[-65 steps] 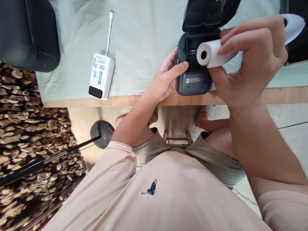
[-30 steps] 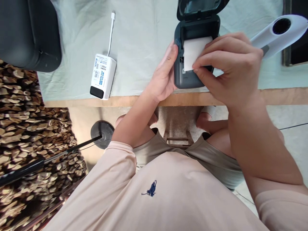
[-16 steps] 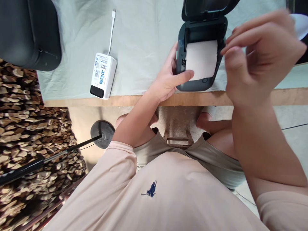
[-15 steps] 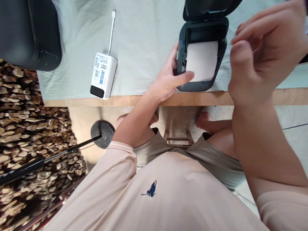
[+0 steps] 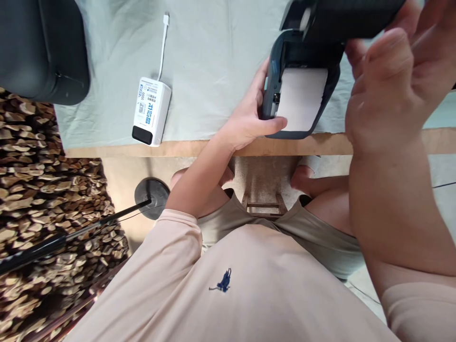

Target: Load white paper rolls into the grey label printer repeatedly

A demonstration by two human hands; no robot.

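Observation:
A dark label printer point(image 5: 323, 107) stands near the table's front edge with its lid point(image 5: 352, 19) raised. Inside it lies a white paper roll point(image 5: 304, 97). My left hand point(image 5: 254, 111) grips the printer's left side, its thumb resting over the lower left edge of the paper. At the upper right, my right hand point(image 5: 395, 71) is at the right end of the lid, with its fingers curled around that end; the fingertips are partly hidden behind it.
A white power bank point(image 5: 151, 111) with a short cable lies to the left on the cloth-covered table point(image 5: 210, 57). A black padded object point(image 5: 42, 52) fills the upper left corner. Below the wooden edge are a round stand base point(image 5: 151, 190) and a stool point(image 5: 263, 206).
My right hand has moved from beside the printer onto the lid. The lid has swung forward and looks larger. The printer is slightly tilted and shifted, still in my left hand.

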